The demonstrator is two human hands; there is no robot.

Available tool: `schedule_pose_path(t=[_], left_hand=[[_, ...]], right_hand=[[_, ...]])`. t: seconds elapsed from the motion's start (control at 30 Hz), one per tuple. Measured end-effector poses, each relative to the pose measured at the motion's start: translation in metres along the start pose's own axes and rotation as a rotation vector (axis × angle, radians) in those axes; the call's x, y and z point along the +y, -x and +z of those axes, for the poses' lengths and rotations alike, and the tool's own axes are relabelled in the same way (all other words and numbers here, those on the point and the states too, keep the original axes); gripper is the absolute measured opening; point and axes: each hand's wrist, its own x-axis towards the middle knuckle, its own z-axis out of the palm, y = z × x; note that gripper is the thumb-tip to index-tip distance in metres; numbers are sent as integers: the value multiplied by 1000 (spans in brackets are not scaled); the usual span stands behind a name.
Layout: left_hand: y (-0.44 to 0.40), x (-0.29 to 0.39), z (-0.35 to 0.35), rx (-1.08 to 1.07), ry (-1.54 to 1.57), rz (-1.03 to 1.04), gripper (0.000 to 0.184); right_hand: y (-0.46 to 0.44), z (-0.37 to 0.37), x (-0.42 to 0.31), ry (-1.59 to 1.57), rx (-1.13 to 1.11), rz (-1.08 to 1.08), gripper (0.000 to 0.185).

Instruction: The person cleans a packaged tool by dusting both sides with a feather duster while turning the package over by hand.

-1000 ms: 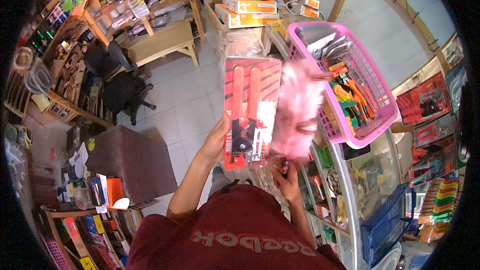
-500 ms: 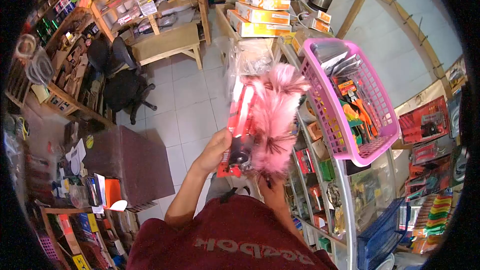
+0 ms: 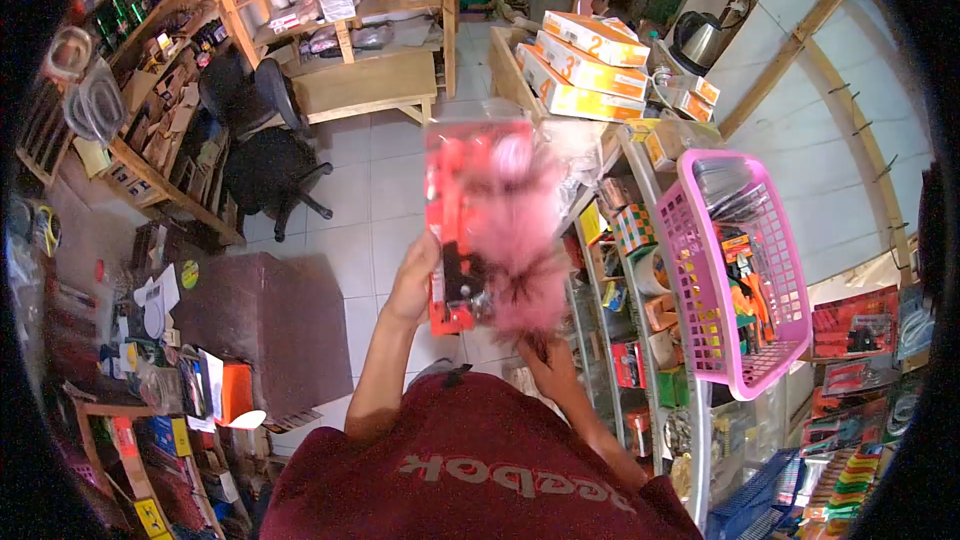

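Observation:
My left hand is closed on the left edge of a red packaged tool in clear plastic, held upright in front of my chest. Its black part and a small metal piece show near the bottom; the exact kind is unclear. Just right of it, a fluffy pink feather duster with dark streaks brushes against or overlaps the pack, blurred by motion. My right hand is below the duster, its fingers wrapped round the duster's lower end, where the handle is mostly hidden.
At right, a pink plastic basket of packaged tools stands on a glass display case. Orange-and-white boxes are stacked behind. A black office chair and a brown cabinet stand at left. A wooden bench is further back.
The view has turned left, so the basket and boxes appear further right. The red pack now faces me more flatly, and the duster has shifted lower across its right side.

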Motion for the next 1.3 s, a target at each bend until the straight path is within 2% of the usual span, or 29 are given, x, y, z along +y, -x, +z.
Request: schedule_pose_path(t=[0.07,0.13,0.23,0.27,0.37,0.4,0.43,0.47,0.53,0.57,0.6,0.67,0.73,0.83,0.87,0.93,0.97,1.0,1.07,1.1,1.13,1.17,1.27,1.3], left_hand=[[-13,22,-1,-2,-6,27,54],[-24,21,-19,-57,13,8,54],[-31,10,-23,-74,-27,-35,53],[-37,9,-27,-24,-158,36,53],[-72,28,-65,-241,90,68,54],[-83,56,-40,-213,76,117,56],[-97,57,-59,-413,279,82,58],[-98,59,-54,-340,240,65,59],[-93,41,-51,-149,129,14,60],[-91,26,-55,-146,147,0,60],[-91,12,-59,-146,168,-13,60],[-101,6,-60,-213,137,24,59],[-118,23,-52,-205,238,-11,58],[-136,41,-42,-255,242,29,56],[-135,36,-42,-277,181,49,56],[-132,16,-47,-354,150,-7,58],[-130,6,-46,-288,141,-1,58],[-129,-1,-36,-224,131,3,58],[-135,5,-20,-128,111,63,56],[-141,17,-16,-187,163,75,56],[-149,19,-16,-141,230,89,56],[-155,20,-17,-92,297,106,57],[-158,17,-32,-289,214,6,61],[-153,15,-28,-268,206,-53,62]], right_hand=[[-9,19,32,-34,58,-79,35],[-26,25,30,-45,179,-179,31],[-64,19,-16,-72,280,-113,26],[-72,23,-20,-94,267,-112,23],[-85,38,-22,-109,246,-115,17],[-81,51,-9,-80,239,-105,16],[-77,66,5,-49,230,-91,16],[-75,84,18,-184,260,-53,16],[-70,73,-21,-110,311,-12,18],[-72,69,-37,-77,341,12,18],[-80,71,-38,-255,464,-25,18],[-91,57,-50,-93,474,34,16],[-86,61,-44,55,432,125,16],[-74,90,-22,17,525,-48,17],[-68,79,-29,-69,291,195,28],[-86,73,-28,-86,402,129,29],[-95,70,-26,-95,460,104,30],[-105,65,-24,16,353,397,32],[-101,64,-34,-10,451,281,19],[-101,64,-39,-22,501,217,13],[-101,82,-25,-210,661,79,10],[-93,91,-15,-160,639,78,8],[-81,91,-5,3,602,114,4],[-81,84,5,41,630,142,9]])
